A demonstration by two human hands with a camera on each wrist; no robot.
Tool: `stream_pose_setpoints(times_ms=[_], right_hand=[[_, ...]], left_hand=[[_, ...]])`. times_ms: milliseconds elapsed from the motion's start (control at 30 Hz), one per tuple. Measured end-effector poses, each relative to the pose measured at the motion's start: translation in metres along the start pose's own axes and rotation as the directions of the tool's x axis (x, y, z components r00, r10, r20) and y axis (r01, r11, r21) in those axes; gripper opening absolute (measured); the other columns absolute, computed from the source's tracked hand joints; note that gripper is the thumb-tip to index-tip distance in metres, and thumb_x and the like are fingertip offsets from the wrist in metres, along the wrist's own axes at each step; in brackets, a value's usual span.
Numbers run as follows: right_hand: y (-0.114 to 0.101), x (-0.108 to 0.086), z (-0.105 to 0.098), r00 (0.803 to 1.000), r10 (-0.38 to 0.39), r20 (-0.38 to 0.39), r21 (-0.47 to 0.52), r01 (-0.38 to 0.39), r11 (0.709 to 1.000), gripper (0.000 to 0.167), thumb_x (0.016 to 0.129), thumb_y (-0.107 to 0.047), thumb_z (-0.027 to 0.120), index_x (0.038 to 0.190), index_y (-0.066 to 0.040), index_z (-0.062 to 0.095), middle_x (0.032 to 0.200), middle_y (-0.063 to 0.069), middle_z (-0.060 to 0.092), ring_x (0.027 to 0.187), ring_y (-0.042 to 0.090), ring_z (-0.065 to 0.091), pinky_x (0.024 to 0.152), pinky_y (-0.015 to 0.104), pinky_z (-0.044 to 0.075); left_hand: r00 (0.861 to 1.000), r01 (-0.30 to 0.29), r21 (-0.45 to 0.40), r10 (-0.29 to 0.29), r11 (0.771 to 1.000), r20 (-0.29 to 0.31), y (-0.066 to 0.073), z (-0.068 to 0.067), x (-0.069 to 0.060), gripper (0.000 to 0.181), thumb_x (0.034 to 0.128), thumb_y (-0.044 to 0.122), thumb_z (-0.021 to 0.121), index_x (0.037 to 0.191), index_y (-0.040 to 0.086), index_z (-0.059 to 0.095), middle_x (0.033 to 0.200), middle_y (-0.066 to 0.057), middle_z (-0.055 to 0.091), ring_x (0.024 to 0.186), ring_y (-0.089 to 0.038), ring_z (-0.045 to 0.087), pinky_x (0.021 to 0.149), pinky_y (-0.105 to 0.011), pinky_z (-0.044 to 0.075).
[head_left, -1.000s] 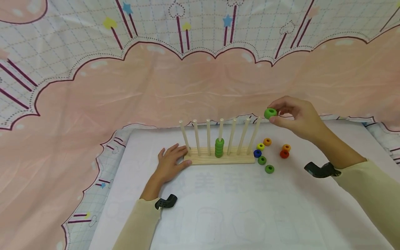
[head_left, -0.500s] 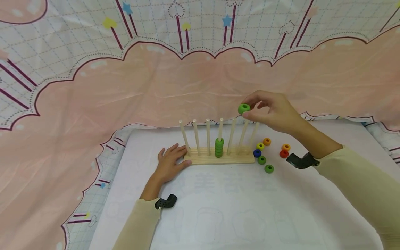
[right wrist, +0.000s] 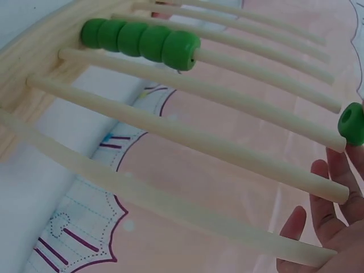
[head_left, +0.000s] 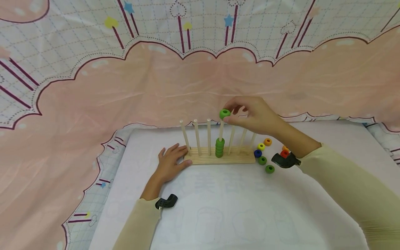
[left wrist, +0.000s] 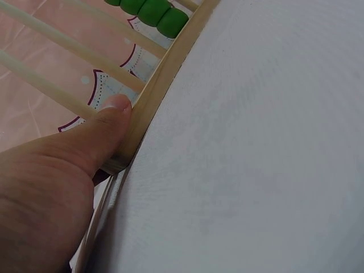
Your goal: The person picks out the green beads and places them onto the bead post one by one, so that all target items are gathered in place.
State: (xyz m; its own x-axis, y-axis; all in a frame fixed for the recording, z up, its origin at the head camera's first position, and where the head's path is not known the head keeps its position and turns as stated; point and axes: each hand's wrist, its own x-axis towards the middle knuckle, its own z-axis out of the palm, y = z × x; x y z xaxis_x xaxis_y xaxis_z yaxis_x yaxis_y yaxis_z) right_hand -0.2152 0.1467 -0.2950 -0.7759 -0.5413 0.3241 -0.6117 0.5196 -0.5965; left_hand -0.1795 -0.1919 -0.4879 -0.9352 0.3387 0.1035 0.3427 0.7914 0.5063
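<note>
A wooden bead rack [head_left: 225,159] has a row of upright pegs. Green beads [head_left: 219,148] are stacked on its middle peg, also visible in the right wrist view. My right hand [head_left: 253,114] pinches another green bead [head_left: 224,114] between thumb and fingertips, at the top of that peg. No peg shows through this bead's hole; whether it touches the tip I cannot tell. My left hand [head_left: 171,164] holds the rack's left end, with the thumb [left wrist: 114,122] along the front of the base and the fingers behind, mostly hidden in the left wrist view.
Right of the rack lie loose beads: orange [head_left: 267,142], yellow [head_left: 261,147], blue [head_left: 257,153] and two green [head_left: 269,169]. A red bead [head_left: 284,153] and another orange one are partly hidden by the right wrist's black camera [head_left: 285,160]. A patterned cloth [head_left: 156,90] hangs behind.
My right hand has carried the green bead leftward from right of the rack, over the right-hand pegs, to the middle peg's top. My left hand has stayed at the rack's end.
</note>
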Motion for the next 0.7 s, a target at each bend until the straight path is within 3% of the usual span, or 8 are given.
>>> stream_pose_setpoints(times_ms=[267, 433, 700], right_hand=[[0.0013, -0.0004, 0.0038, 0.998, -0.006, 0.058, -0.050, 0.009, 0.999, 0.028, 0.094, -0.030, 0.076, 0.120, -0.022, 0.071, 0.118, -0.007, 0.070, 0.105, 0.018, 0.062, 0.084, 0.037, 0.052], [0.0017, -0.0004, 0.0075, 0.995, -0.007, 0.099, -0.143, 0.021, 0.989, 0.032, 0.093, -0.035, 0.077, 0.122, -0.023, 0.070, 0.120, -0.008, 0.070, 0.106, 0.016, 0.062, 0.077, 0.034, 0.053], [0.0014, 0.0004, 0.0095, 0.992, 0.009, 0.122, -0.246, 0.021, 0.969, 0.035, 0.092, -0.039, 0.076, 0.124, -0.025, 0.070, 0.120, -0.010, 0.070, 0.107, 0.015, 0.064, 0.077, 0.034, 0.051]], left_hand=[[1.000, 0.005, 0.004, -0.005, 1.000, 0.001, 0.0015, -0.0010, -0.0004, 0.060, 0.0956, 0.046, 0.068, 0.144, 0.012, 0.060, 0.155, -0.005, 0.053, 0.154, -0.032, 0.031, 0.119, -0.068, 0.004], [1.000, 0.004, -0.001, -0.004, 1.000, 0.002, 0.0014, -0.0008, -0.0005, 0.060, 0.0954, 0.046, 0.069, 0.144, 0.013, 0.060, 0.155, -0.004, 0.053, 0.154, -0.032, 0.031, 0.119, -0.068, 0.003], [1.000, -0.001, 0.000, 0.001, 1.000, -0.004, 0.0001, -0.0001, 0.0001, 0.060, 0.0950, 0.047, 0.069, 0.145, 0.014, 0.060, 0.155, -0.003, 0.053, 0.154, -0.031, 0.031, 0.119, -0.068, 0.003]])
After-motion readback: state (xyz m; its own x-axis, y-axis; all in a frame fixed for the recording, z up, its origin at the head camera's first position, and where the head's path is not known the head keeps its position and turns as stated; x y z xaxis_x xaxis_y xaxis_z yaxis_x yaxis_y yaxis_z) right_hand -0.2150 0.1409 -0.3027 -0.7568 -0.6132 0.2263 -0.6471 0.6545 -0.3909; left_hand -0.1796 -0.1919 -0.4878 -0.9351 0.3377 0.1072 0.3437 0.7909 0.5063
